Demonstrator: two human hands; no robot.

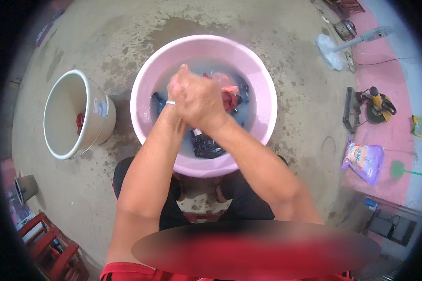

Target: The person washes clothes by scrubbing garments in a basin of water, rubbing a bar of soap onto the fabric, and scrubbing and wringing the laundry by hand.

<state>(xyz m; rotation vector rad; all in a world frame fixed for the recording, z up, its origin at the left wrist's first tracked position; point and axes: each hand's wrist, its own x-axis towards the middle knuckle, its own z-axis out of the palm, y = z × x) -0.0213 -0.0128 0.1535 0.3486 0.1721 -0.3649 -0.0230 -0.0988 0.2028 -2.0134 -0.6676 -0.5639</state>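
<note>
A round pink plastic basin (pixel 263 119) stands before me, holding cloudy water and wet clothes. My left hand (pixel 178 86) and my right hand (pixel 205 102) are pressed together above the water, fingers bent. Pinkish-red cloth (pixel 228 89) shows just beyond my right hand; whether either hand grips it is hidden. Shiny black fabric (pixel 205 145) lies in the water below my wrists. Dark blue cloth (pixel 158 102) shows at the basin's left side. A white band is at one wrist.
A white bucket (pixel 105 123) with dark red cloth inside stands left. A red wooden chair or rack (pixel 52 246) is lower left. On the right are a standing fan (pixel 355 44), a yellow cut-off saw (pixel 378 102), a purple packet (pixel 365 159) and a green fly swatter (pixel 399 169).
</note>
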